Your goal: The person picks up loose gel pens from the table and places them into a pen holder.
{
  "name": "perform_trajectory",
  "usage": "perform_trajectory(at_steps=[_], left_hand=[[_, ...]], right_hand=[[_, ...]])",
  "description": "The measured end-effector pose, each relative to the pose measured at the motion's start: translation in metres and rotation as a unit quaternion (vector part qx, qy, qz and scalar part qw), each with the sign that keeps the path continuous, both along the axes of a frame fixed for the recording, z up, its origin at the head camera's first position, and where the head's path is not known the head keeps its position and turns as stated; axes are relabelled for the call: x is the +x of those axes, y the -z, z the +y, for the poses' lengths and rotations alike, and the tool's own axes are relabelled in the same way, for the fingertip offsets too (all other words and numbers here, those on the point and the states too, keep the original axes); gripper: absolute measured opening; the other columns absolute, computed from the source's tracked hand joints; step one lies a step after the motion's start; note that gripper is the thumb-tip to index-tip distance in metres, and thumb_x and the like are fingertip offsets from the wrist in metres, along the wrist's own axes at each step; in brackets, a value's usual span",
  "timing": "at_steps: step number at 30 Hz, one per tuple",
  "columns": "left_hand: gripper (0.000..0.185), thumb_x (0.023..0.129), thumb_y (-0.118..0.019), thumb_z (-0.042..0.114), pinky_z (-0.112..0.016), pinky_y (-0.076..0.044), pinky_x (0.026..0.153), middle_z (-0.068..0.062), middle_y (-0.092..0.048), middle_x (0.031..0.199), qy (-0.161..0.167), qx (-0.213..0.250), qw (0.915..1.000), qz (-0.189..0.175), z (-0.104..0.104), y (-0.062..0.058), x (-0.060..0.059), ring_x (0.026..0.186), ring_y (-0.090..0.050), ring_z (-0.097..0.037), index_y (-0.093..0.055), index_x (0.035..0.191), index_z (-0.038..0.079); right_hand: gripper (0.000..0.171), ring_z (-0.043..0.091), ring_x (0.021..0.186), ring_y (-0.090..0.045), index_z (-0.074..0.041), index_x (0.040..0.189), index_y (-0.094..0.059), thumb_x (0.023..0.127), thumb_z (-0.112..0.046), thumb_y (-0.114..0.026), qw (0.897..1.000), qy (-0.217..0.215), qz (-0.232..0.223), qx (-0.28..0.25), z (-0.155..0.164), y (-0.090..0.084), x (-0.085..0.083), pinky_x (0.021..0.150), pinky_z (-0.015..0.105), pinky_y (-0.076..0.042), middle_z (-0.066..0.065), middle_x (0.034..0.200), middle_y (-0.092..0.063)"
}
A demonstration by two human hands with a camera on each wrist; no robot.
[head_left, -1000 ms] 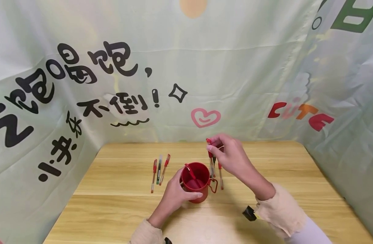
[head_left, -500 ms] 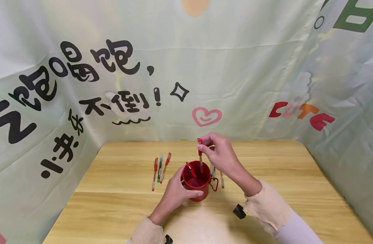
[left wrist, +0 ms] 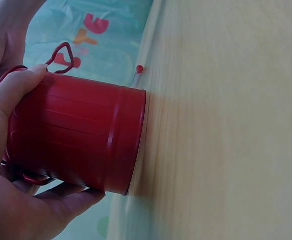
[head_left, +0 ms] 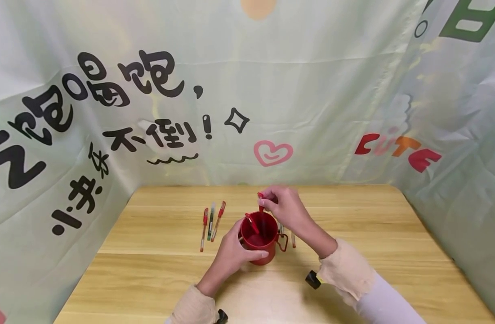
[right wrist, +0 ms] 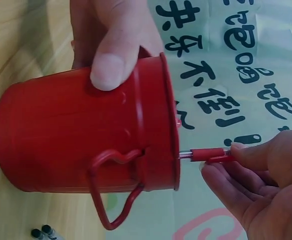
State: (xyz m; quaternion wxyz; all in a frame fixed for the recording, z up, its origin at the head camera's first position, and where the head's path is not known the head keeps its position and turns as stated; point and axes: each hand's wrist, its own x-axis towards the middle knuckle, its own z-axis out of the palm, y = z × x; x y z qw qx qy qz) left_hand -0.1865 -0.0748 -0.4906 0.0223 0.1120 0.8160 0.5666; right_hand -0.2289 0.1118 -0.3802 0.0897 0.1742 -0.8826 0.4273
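A red metal bucket (head_left: 260, 252) with wire side handles stands upright on the table, and my left hand (head_left: 232, 252) grips its near left side, thumb across the front. Inside leans one red-capped pen (head_left: 252, 223). My right hand (head_left: 285, 208) pinches a second red-capped pen (head_left: 260, 204) by its cap above the rim. In the right wrist view this pen (right wrist: 208, 154) has its lower end inside the bucket (right wrist: 70, 130), with the cap outside. The thumb and forefinger of the right hand (right wrist: 266, 175) hold it at the cap.
Left of the bucket lie two red-capped pens (head_left: 204, 227) and a green-ended pen (head_left: 211, 220). Right of it more pens (head_left: 293, 239) lie partly hidden behind the right hand. A printed cloth (head_left: 324, 112) hangs behind the wooden table (head_left: 150, 279).
The right hand has carried the red-capped pen leftward from beside the bucket, then lowered it into the opening. The left hand keeps its grip on the bucket.
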Motion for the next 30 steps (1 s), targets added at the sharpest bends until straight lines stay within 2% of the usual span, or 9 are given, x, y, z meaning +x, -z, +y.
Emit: perform_trajectory(at_steps=[4,9,13,21,30], left_hand=[[0.096,0.069,-0.096,0.044,-0.038,-0.058,0.101,0.008,-0.062,0.14,0.002,-0.003,1.0,0.0,0.0,-0.001,0.0,0.129,-0.06,-0.019,-0.048,0.15,0.026],[0.096,0.069,-0.096,0.045,-0.037,-0.057,0.102,0.009,-0.062,0.14,0.001,-0.002,1.0,0.005,0.0,-0.002,-0.002,0.128,-0.06,-0.016,-0.047,0.149,0.027],[0.095,0.07,-0.096,0.045,-0.039,-0.057,0.102,0.006,-0.063,0.14,0.0,-0.004,0.9999,0.011,-0.001,-0.002,-0.003,0.128,-0.061,-0.017,-0.048,0.149,0.026],[0.096,0.069,-0.096,0.046,-0.039,-0.057,0.103,0.007,-0.062,0.141,0.004,-0.004,1.0,0.001,-0.002,-0.001,-0.001,0.129,-0.06,-0.018,-0.048,0.149,0.027],[0.097,0.069,-0.096,0.045,-0.039,-0.055,0.105,0.008,-0.062,0.141,0.006,0.003,1.0,0.002,-0.002,0.001,0.0,0.129,-0.06,-0.016,-0.048,0.15,0.026]], right_hand=[[0.009,0.01,0.075,-0.067,-0.009,0.1,-0.078,0.092,-0.014,-0.079,1.0,0.0,-0.005,0.019,-0.003,0.003,0.0,0.067,0.024,-0.061,0.002,0.087,-0.077],[0.01,0.01,0.076,-0.069,-0.009,0.1,-0.079,0.092,-0.014,-0.079,0.999,-0.011,-0.002,0.043,-0.007,0.004,-0.001,0.068,0.026,-0.063,0.003,0.089,-0.078],[0.011,0.01,0.075,-0.071,-0.008,0.101,-0.081,0.092,-0.013,-0.079,0.997,-0.024,0.003,0.069,-0.011,0.005,0.0,0.068,0.026,-0.063,0.004,0.09,-0.079],[0.01,0.011,0.074,-0.07,-0.006,0.1,-0.081,0.09,-0.011,-0.079,0.992,-0.028,0.017,0.12,-0.015,0.011,0.002,0.064,0.023,-0.061,0.006,0.091,-0.08],[0.009,0.018,0.082,-0.076,-0.006,0.1,-0.081,0.092,-0.01,-0.078,0.989,-0.032,0.024,0.142,-0.018,0.016,0.002,0.068,0.026,-0.063,0.008,0.093,-0.081]])
